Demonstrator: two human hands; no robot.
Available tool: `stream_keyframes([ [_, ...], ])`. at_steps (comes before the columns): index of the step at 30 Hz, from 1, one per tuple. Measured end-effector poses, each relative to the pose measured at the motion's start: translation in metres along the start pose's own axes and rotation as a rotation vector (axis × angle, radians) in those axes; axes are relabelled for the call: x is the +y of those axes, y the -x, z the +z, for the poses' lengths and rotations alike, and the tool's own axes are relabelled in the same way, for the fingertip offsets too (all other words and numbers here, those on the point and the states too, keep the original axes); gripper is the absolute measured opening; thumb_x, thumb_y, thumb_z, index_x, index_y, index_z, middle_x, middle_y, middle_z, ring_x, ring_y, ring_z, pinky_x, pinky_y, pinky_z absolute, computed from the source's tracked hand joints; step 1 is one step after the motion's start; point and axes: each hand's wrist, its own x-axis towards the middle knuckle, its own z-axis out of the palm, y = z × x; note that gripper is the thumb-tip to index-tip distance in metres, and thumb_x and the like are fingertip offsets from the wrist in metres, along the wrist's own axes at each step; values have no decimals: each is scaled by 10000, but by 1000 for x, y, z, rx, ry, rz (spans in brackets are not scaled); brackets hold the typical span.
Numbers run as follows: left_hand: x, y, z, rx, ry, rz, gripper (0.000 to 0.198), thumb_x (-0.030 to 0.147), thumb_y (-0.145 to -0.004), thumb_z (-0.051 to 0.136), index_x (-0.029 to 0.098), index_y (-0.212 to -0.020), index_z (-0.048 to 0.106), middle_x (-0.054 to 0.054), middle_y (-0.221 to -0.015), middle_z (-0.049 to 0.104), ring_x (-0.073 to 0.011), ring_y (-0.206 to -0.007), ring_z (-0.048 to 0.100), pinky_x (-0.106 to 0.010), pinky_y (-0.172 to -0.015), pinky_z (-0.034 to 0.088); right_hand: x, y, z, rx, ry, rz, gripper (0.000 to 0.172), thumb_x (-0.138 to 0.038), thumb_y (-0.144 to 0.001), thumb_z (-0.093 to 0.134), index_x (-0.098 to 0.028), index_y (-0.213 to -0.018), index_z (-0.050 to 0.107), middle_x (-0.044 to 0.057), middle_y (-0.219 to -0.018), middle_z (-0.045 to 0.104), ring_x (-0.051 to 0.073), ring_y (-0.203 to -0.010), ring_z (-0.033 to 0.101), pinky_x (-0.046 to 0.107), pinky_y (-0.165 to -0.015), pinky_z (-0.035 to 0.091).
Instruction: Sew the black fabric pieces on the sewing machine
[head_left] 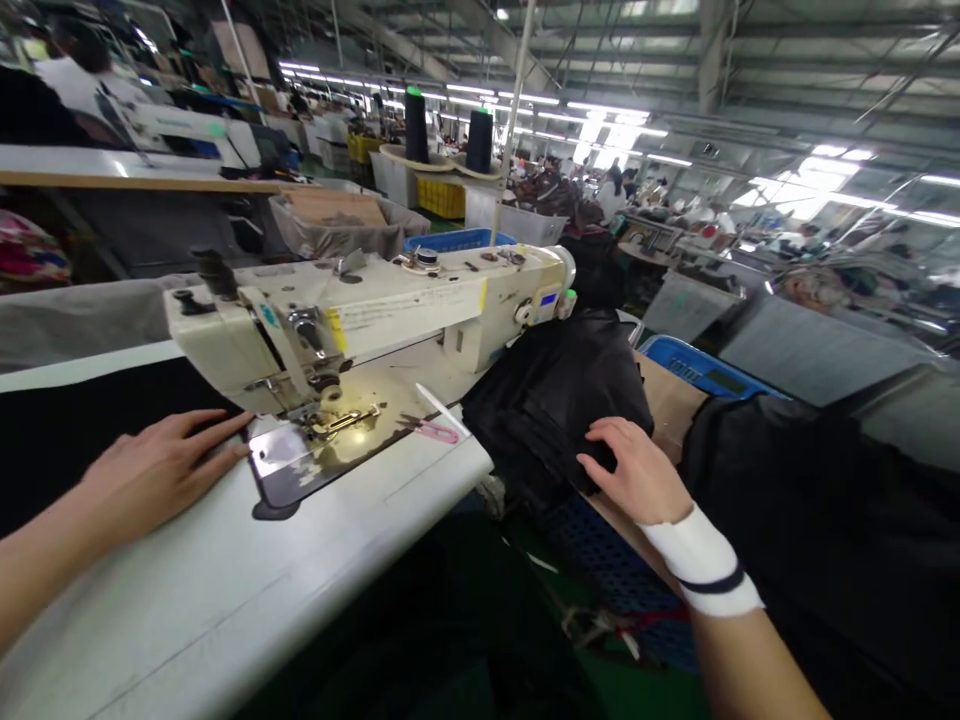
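My left hand (161,465) lies flat with its fingers stretched toward the needle area of a white sewing machine (405,310). Under and behind that hand, a piece of black fabric (82,430) is spread on the white table. Over a stack of black fabric pieces (555,390) right of the machine, my right hand (634,465) hovers or rests lightly, thumb and fingers apart. Whether its fingertips touch the top piece, I cannot tell. Pink-handled thread snips (429,428) and a white pen-like stick (442,408) lie on the table beside the metal plate.
Two black thread cones (480,140) stand behind the machine. A blue basket (622,570) and cardboard (667,400) support the stack. More black fabric (817,520) hangs at the right. Another sewing machine (195,130) sits at the far left; people and bins fill the background.
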Motion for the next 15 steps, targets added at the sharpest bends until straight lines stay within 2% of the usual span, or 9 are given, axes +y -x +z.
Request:
stream_keyframes([
  [2, 26, 7, -8, -102, -178, 32, 493, 607, -786, 437, 245, -981, 710, -105, -993, 708, -423, -958, 639, -717, -875, 411, 1, 6, 8, 41, -30, -1, 138, -237, -925, 542, -176, -920, 665, 116, -990, 679, 273, -952, 639, 453, -873, 534],
  [3, 47, 13, -11, -145, -229, 65, 449, 562, -807, 438, 239, -954, 713, -106, -941, 714, -412, -920, 651, -685, -866, 440, 0, 8, 11, 70, -47, 4, 160, -221, -932, 523, -185, -899, 675, 104, -972, 689, 258, -937, 645, 436, -872, 534],
  [4, 73, 20, -14, -222, -214, 127, 394, 511, -835, 447, 232, -917, 713, -92, -883, 718, -371, -853, 669, -605, -847, 492, -1, 9, 14, 99, -64, 13, 182, -212, -936, 511, -191, -887, 685, 94, -956, 698, 246, -925, 649, 421, -868, 535],
  [6, 131, 34, -17, -344, 5, 331, 343, 397, -935, 416, 247, -1083, 687, -53, -1051, 727, -267, -943, 680, -443, -904, 520, -3, 8, 16, 146, -93, 49, 213, -216, -942, 501, -196, -856, 696, 78, -925, 711, 230, -897, 656, 400, -853, 537],
  [8, 189, 44, -16, -365, 173, 535, 306, 369, -945, 467, 240, -1121, 681, -61, -1127, 706, -242, -999, 674, -377, -904, 537, -6, 3, 16, 182, -106, 98, 212, -252, -946, 518, -196, -843, 695, 69, -905, 712, 222, -875, 657, 386, -838, 537],
  [10, 236, 47, -11, -333, 252, 686, 274, 276, -940, 496, 214, -1152, 659, -83, -1209, 671, -239, -1099, 642, -369, -964, 521, -10, -5, 16, 216, -93, 138, 182, -319, -931, 572, -186, -890, 690, 79, -940, 704, 231, -882, 650, 383, -823, 538],
  [12, 270, 44, -4, -290, 290, 770, 264, 217, -932, 516, 183, -1163, 640, -103, -1244, 651, -236, -1149, 619, -372, -1009, 505, -15, -13, 18, 219, -55, 133, 196, -350, -907, 610, -169, -939, 681, 100, -973, 692, 253, -909, 638, 392, -814, 534],
  [15, 301, 35, 8, -225, 310, 816, 269, 202, -924, 549, 150, -1180, 614, -123, -1274, 632, -240, -1193, 596, -369, -1039, 490, -24, -23, 23, 197, -31, 109, 170, -270, -926, 551, -173, -879, 684, 99, -917, 696, 257, -888, 627, 401, -820, 514],
])
